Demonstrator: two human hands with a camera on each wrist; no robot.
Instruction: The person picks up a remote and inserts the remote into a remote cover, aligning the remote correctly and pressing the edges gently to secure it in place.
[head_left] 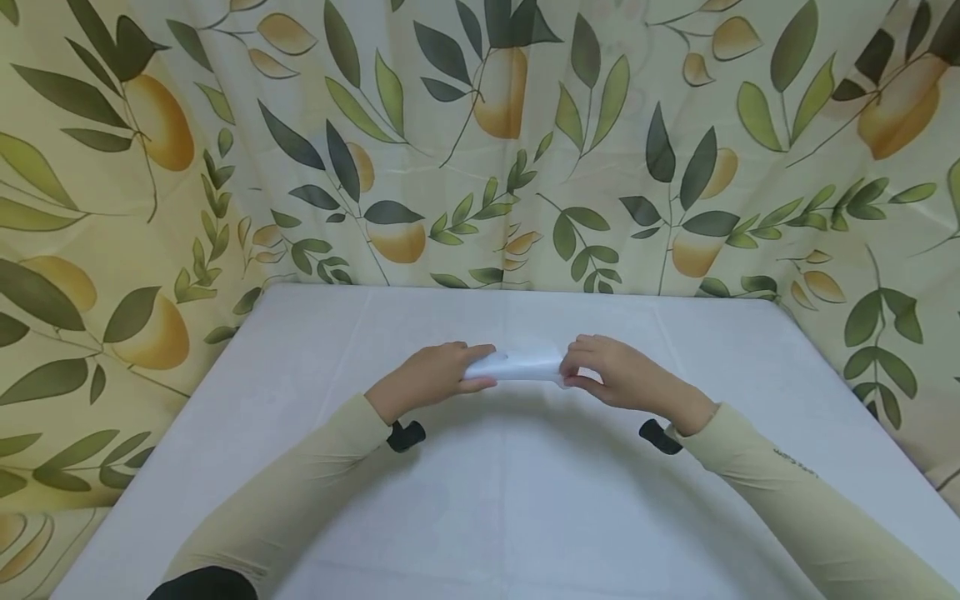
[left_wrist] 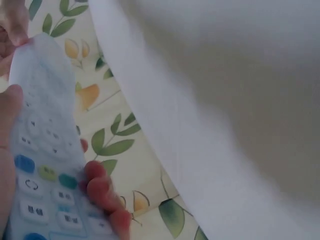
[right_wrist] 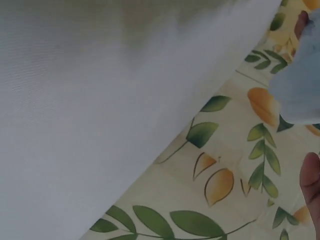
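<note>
A remote control (left_wrist: 47,187) with white, blue, green and yellow-green buttons lies inside a translucent whitish cover (left_wrist: 47,65). In the head view the covered remote is held level above the table, its side facing the camera pale and plain. My left hand (head_left: 431,371) grips one end, thumb on one edge and fingers curled round the other. At the opposite end, my right hand (head_left: 630,375) pinches the cover's tip between thumb and fingers. The right wrist view catches only the cover's end (right_wrist: 297,95) and one right-hand digit at the frame's right edge.
A white cloth covers the table (head_left: 510,492) beneath both hands. Behind it hangs a curtain (head_left: 480,192) printed with leaves and orange fruit. A dark wrist device (head_left: 407,437) sits at the left cuff, another (head_left: 660,437) at the right cuff.
</note>
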